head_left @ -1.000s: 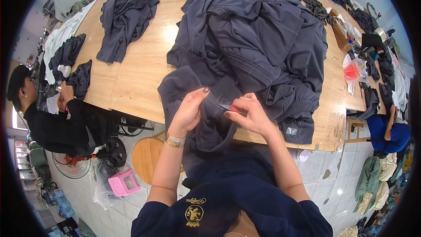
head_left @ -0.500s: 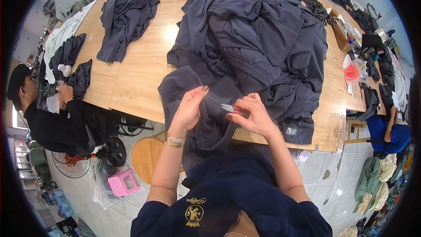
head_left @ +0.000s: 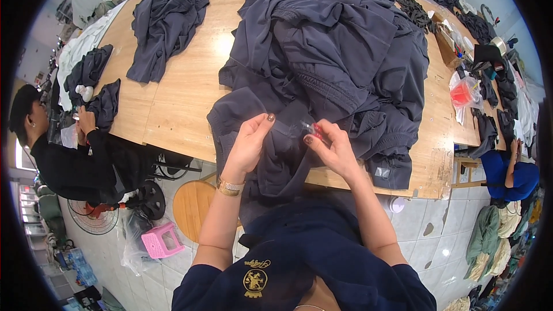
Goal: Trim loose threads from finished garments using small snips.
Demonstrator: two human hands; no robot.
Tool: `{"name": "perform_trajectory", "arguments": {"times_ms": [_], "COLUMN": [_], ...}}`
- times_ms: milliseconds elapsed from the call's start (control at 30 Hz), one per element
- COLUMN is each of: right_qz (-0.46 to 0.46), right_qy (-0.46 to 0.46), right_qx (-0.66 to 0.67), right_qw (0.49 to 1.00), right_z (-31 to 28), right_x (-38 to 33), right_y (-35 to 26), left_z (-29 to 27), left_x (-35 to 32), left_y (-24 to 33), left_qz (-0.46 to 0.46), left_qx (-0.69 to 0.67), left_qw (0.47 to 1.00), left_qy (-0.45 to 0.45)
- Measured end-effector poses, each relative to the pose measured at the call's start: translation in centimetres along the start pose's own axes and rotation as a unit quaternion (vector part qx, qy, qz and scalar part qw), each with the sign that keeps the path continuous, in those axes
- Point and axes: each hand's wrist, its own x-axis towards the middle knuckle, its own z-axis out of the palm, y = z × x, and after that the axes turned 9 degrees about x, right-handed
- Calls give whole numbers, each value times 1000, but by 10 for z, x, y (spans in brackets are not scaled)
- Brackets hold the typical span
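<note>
- Far left, someone in black [head_left: 75, 158] with a dark cap has both hands up at the table edge, right by some dark cloth [head_left: 105, 103].
- Down on that side there's a fan [head_left: 95, 219], then a pink plastic stool [head_left: 163, 241] on the tiles.
- Up top, a crumpled dark garment [head_left: 167, 29] sits on the big wooden table [head_left: 187, 103], bare wood all around its near end.
- A round wooden stool [head_left: 193, 210] is tucked by the near edge.
- Left hand [head_left: 250, 141], gold watch [head_left: 230, 187] on the wrist: thumb and fingers pinched together at the tips, over the dark clothes. Can't tell what, if anything, is between them.
- Loose dark cloth [head_left: 276, 175] droops over the table edge under the hands.
- The red-handled snips [head_left: 316, 131] are between the hands, metal end pointing left and pretty blurry.
- Right hand [head_left: 333, 147]: fingers and thumb closed around those snips.
- Big heap of dark clothes [head_left: 357, 40] fills the table just past the hands, gathered waistband [head_left: 331, 93] showing.
- Further right, a clear bag with something red [head_left: 462, 93], then a person in blue [head_left: 512, 175] at the far edge.
</note>
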Motion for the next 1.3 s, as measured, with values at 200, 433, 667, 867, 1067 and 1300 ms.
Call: {"name": "perform_trajectory", "arguments": {"times_ms": [200,433,667,867,1067,1300], "right_qz": [-14,47,99,-32,-35,62], "right_qy": [12,51,-115,-58,-8,11], "right_qx": [34,252,446,-58,-117,-88], "right_qw": [999,965,882,996,992,994], "right_z": [16,16,-22,-10,6,10], "right_x": [8,13,-3,-9,-14,-11], "right_y": [-9,-4,5,-3,-6,-8], "left_z": [5,3,3,-2,7,22], "left_x": [1,2,1,3,-1,-16], "left_y": [0,-2,2,-1,1,-2], "left_qz": [21,6,9,34,69,108], "left_qx": [43,31,16,21,14,52], "left_qw": [999,999,999,999,996,989], "left_qy": [5,30,33,34,59,84]}}
